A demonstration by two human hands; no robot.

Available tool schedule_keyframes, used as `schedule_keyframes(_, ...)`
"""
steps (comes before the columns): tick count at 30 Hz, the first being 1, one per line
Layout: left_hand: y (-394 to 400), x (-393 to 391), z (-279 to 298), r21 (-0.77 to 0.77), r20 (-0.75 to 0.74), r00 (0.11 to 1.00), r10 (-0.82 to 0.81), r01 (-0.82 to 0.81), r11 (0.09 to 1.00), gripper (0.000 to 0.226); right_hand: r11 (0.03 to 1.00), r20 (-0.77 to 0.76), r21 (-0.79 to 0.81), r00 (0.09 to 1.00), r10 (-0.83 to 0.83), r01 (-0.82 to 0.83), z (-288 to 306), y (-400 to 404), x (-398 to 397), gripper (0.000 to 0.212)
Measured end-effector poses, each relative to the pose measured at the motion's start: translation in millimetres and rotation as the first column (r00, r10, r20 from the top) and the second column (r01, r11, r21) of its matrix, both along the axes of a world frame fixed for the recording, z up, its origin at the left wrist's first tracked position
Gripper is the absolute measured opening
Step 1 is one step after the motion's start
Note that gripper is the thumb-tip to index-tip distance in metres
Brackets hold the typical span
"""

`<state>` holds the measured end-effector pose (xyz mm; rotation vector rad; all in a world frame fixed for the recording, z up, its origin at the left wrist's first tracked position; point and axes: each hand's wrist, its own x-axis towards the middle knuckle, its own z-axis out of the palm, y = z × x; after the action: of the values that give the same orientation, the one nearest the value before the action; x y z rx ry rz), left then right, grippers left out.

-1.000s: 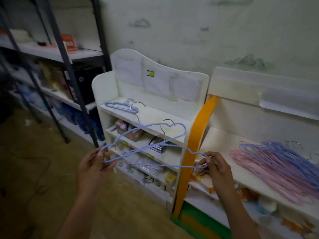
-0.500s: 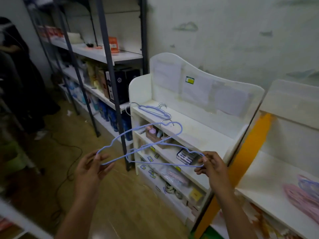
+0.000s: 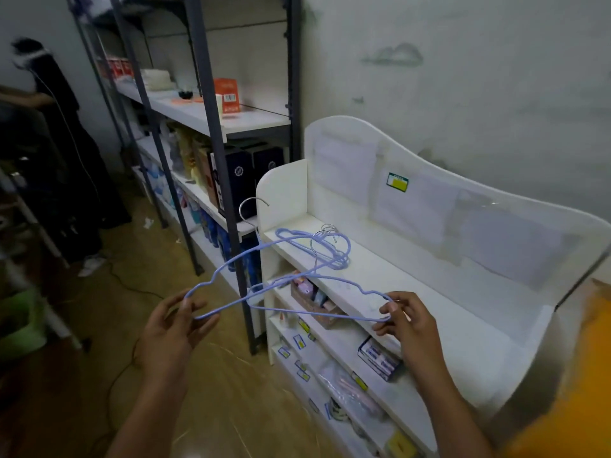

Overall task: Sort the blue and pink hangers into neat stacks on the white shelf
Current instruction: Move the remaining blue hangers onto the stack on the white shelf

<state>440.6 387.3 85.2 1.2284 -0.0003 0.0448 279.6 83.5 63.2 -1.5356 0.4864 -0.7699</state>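
I hold two thin blue wire hangers in front of the white shelf (image 3: 413, 279), crossing each other. My left hand (image 3: 175, 322) pinches the end of one blue hanger (image 3: 231, 262), whose metal hook rises beside the shelf's left wall. My right hand (image 3: 406, 322) pinches the end of the other blue hanger (image 3: 317, 314), which reaches left across the shelf's front edge. A small stack of blue hangers (image 3: 334, 256) lies on the left part of the shelf's top board. No pink hangers are in view.
Lower boards of the white shelf carry small boxes and packets (image 3: 380, 358). A dark metal rack (image 3: 211, 127) with boxes stands to the left. A person (image 3: 49, 143) stands at far left. A cable (image 3: 132, 285) runs over the floor, and an orange panel (image 3: 568, 391) is at right.
The view has swung left, so the pink and blue pile on the right shelf is out of sight. The two held hangers have spread apart and come closer to the stack.
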Motion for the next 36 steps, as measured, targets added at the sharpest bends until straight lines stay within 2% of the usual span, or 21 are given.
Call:
schedule_keyframes(8,-34.7,60.0,-16.5,0.026,-0.039,0.999,-0.03,0.031,0.999,0.019,0.999,-0.033,0.043,0.999,-0.032,0.033,-11.1,-32.8,52.2,0.011)
schedule_keyframes(12,-50.9,98.3,-22.8,0.008,-0.057,0.997,-0.049,0.05,0.999,0.014,0.995,-0.056,0.062,0.996,-0.074,0.078,-13.5,-45.1,80.3,0.01)
schedule_keyframes(27,-107.8,310.8,-21.9,0.083,-0.039,0.952,-0.302,0.304,0.949,0.017,0.945,-0.061,0.138,0.955,-0.291,0.297,-22.1,-47.4,234.4,0.009)
schedule_keyframes(36,-123.6,367.4,-45.8,0.086,-0.111,0.91,-0.401,0.41,0.908,0.016,0.881,-0.098,0.23,0.91,-0.403,0.414,-55.7,-32.8,276.5,0.009)
